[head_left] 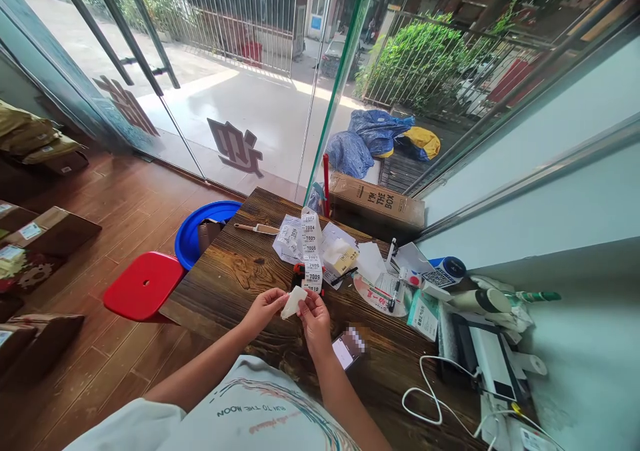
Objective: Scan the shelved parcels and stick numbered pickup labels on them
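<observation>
A small white piece of paper (294, 302) is pinched between both hands over the wooden table's front part. My left hand (267, 308) grips its left side with closed fingers. At its right edge are the closed fingers of my right hand (315, 311). Just beyond them lies a long strip of numbered labels (311, 248), its near end close to my right fingertips; whether they touch it I cannot tell. The strip's near part passes over a black and red object (299, 276), mostly hidden. A phone (349, 348) rests to the right of my right forearm.
The wooden table (225, 291) holds a brush (257, 228), papers, a tissue pack (345, 258), pens, and at right a printer (487, 358) with a white cable (423, 378). Left are a red stool (145, 284) and blue tub (187, 234). A carton (377, 201) stands behind.
</observation>
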`<action>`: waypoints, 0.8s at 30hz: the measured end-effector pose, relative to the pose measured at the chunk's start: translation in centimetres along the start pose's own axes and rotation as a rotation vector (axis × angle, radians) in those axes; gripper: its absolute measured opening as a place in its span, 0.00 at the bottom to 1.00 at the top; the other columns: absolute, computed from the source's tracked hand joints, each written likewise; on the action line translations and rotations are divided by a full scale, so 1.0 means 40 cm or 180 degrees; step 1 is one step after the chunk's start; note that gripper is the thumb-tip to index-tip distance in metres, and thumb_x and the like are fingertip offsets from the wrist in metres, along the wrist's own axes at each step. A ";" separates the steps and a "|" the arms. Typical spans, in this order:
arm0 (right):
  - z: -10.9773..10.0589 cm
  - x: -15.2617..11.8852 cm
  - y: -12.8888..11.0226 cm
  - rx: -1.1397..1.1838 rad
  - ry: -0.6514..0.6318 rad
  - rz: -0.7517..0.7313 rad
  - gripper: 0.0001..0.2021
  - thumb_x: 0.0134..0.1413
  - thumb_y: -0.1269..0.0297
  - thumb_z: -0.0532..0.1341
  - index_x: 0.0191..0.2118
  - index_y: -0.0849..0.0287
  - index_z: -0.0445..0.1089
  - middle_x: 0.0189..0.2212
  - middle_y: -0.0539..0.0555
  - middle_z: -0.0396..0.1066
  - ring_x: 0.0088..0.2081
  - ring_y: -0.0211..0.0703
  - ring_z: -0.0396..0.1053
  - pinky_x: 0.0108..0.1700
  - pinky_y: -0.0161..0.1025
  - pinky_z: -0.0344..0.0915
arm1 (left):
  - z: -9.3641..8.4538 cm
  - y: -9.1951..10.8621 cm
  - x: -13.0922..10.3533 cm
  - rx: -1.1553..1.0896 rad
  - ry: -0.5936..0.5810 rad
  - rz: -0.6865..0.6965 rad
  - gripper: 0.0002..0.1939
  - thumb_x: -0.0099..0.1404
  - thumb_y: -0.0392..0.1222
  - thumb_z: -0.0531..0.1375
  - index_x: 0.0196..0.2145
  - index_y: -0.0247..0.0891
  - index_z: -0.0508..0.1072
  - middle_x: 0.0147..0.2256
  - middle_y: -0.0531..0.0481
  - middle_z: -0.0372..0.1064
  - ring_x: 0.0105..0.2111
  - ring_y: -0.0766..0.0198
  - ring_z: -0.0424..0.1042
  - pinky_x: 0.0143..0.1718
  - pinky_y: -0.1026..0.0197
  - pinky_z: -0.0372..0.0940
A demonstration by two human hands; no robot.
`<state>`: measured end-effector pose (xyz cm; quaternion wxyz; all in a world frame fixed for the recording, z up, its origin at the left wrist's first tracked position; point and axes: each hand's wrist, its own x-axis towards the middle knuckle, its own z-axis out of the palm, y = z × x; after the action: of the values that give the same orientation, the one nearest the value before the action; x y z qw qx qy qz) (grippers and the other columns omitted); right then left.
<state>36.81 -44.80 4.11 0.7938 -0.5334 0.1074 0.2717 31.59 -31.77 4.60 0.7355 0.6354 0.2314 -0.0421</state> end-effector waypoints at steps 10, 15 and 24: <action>-0.005 -0.004 0.001 0.0073 -0.0040 0.0085 0.20 0.37 0.52 0.70 0.36 0.54 0.65 0.31 0.50 0.72 0.28 0.39 0.69 0.25 0.34 0.65 | 0.016 0.025 -0.015 0.0399 0.0337 0.0372 0.07 0.47 0.40 0.63 0.24 0.36 0.69 0.27 0.52 0.65 0.28 0.66 0.63 0.31 0.64 0.59; 0.007 -0.024 -0.001 -0.0205 -0.0031 -0.0061 0.19 0.37 0.54 0.70 0.34 0.57 0.68 0.30 0.49 0.70 0.27 0.35 0.65 0.27 0.32 0.63 | 0.029 0.033 -0.021 0.0538 0.0713 0.0346 0.09 0.46 0.40 0.61 0.21 0.38 0.62 0.19 0.59 0.56 0.22 0.71 0.54 0.25 0.66 0.50; -0.003 -0.014 0.015 -0.0625 0.0259 -0.0381 0.14 0.41 0.56 0.66 0.30 0.54 0.62 0.24 0.46 0.69 0.25 0.38 0.66 0.21 0.32 0.61 | 0.025 0.025 -0.012 -0.0230 0.0694 0.0001 0.24 0.47 0.60 0.62 0.20 0.40 0.55 0.20 0.59 0.53 0.23 0.71 0.55 0.26 0.66 0.56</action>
<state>36.04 -44.93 3.84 0.7476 -0.6246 0.0803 0.2111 31.83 -32.64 5.78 0.7285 0.6093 0.3112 0.0357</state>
